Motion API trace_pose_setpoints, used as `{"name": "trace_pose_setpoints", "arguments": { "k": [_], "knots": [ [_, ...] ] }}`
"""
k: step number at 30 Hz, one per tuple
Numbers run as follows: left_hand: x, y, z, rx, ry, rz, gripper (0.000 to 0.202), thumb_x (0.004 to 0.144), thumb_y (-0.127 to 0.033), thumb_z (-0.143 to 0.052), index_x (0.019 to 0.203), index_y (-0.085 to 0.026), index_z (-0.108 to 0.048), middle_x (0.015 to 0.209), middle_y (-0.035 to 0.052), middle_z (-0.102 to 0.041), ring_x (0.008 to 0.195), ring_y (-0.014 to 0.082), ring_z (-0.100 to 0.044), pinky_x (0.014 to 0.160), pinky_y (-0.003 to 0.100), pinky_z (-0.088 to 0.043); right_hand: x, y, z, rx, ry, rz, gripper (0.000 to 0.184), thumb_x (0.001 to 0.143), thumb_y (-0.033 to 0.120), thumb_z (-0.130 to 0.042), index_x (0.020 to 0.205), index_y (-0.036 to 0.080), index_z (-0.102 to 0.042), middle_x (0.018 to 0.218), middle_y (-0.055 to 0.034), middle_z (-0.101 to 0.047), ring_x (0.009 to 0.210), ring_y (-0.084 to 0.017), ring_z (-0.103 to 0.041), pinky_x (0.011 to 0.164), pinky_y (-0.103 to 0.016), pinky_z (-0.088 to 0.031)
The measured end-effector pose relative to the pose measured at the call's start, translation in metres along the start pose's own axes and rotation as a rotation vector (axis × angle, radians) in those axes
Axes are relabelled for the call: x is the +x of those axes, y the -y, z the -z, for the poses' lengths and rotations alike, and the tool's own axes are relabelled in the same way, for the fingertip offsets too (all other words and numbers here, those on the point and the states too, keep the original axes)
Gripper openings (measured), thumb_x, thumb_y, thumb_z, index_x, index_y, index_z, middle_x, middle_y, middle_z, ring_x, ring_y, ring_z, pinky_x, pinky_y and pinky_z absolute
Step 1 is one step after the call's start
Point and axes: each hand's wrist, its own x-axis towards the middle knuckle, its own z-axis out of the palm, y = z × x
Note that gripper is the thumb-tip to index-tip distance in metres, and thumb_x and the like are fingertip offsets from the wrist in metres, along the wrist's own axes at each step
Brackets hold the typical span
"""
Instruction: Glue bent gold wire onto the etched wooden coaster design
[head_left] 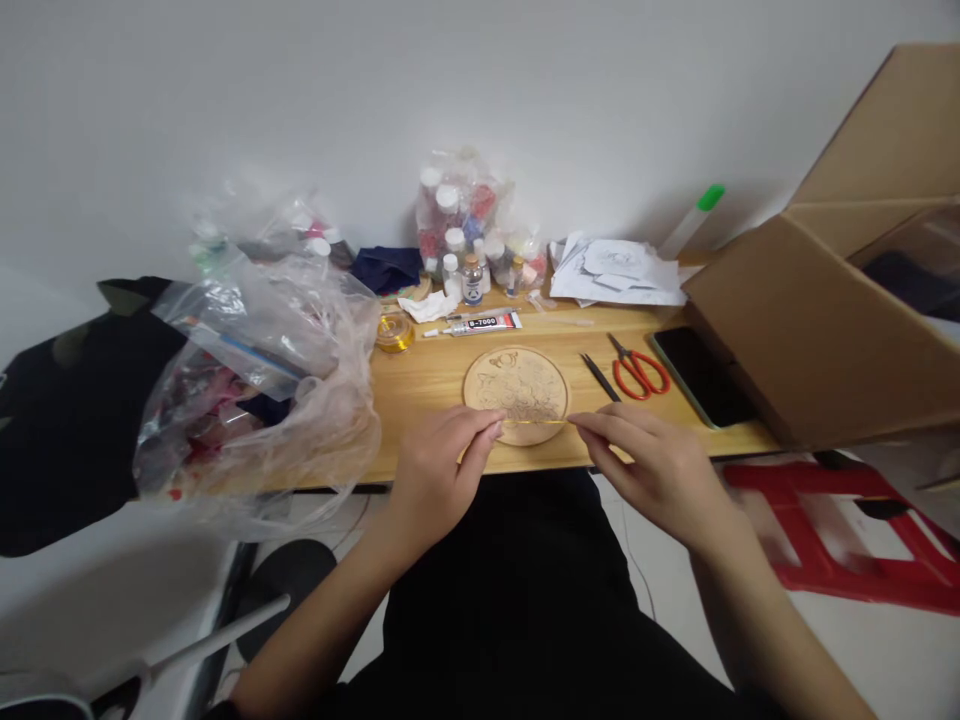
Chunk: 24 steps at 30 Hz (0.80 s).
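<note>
A round wooden disc (516,385) with a drawn pattern lies near the front edge of a narrow wooden table (435,375). My left hand (442,470) and my right hand (645,460) hover just in front of the disc. Each hand pinches one end of a thin gold wire (534,422), which is stretched straight between the fingertips over the disc's near rim. Both hands have their fingers closed in a pinch.
Black tweezers (598,377), red scissors (637,370) and a phone (701,375) lie right of the disc. A glue tube (480,323), a gold wire spool (394,332) and small bottles (469,250) sit behind. Plastic bags (262,340) fill the left; a cardboard box (817,320) stands at the right.
</note>
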Motion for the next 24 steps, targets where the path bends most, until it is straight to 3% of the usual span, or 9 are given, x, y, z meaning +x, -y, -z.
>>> {"name": "trace_pose_setpoints", "arguments": {
  "k": [4,7,11,16,24],
  "knots": [
    [-0.008,0.007,-0.014,-0.054,0.061,0.084,0.02,0.099,-0.017,-0.05,0.105,-0.018,-0.069,0.09,0.0039,-0.077,0.083,0.015,-0.074,0.078,0.029,-0.062,-0.007,0.009,-0.022,0.209,0.065,-0.146,0.025,0.091,0.014,-0.052,0.107,0.022,-0.07,0.091,-0.0043,-0.077,0.076,-0.016,-0.072,0.067,-0.028,-0.058],
    [-0.014,0.009,-0.027,-0.044,0.091,0.068,0.021,0.1,-0.017,-0.048,0.108,-0.017,-0.068,0.093,0.0039,-0.077,0.086,0.0146,-0.073,0.079,0.029,-0.061,-0.011,0.015,-0.042,0.382,0.111,-0.234,0.027,0.093,0.016,-0.053,0.114,0.024,-0.068,0.107,-0.0042,-0.077,0.089,-0.017,-0.075,0.077,-0.029,-0.061],
    [-0.016,0.012,-0.042,0.022,0.072,-0.013,0.019,0.1,-0.014,-0.048,0.105,-0.016,-0.066,0.091,0.0043,-0.077,0.083,0.0142,-0.072,0.074,0.027,-0.058,-0.013,0.015,-0.059,0.488,0.062,-0.353,0.02,0.093,0.021,-0.058,0.11,0.025,-0.068,0.101,-0.0017,-0.077,0.084,-0.015,-0.075,0.073,-0.026,-0.061],
    [-0.011,0.02,-0.05,0.086,0.034,-0.002,0.01,0.097,-0.014,-0.056,0.101,-0.016,-0.064,0.089,0.0029,-0.076,0.08,0.0137,-0.072,0.073,0.027,-0.055,-0.008,0.004,-0.062,0.462,0.02,-0.35,0.013,0.091,0.017,-0.061,0.098,0.023,-0.07,0.09,-0.0007,-0.078,0.079,-0.014,-0.074,0.069,-0.023,-0.06],
    [0.0,0.029,-0.053,0.111,0.049,-0.037,0.007,0.094,-0.013,-0.059,0.093,-0.015,-0.066,0.081,0.0015,-0.072,0.073,0.0127,-0.068,0.068,0.027,-0.052,-0.002,-0.006,-0.058,0.398,0.05,-0.317,0.014,0.092,0.014,-0.059,0.1,0.02,-0.069,0.088,-0.0014,-0.078,0.07,-0.012,-0.074,0.062,-0.019,-0.058]
  ]
}}
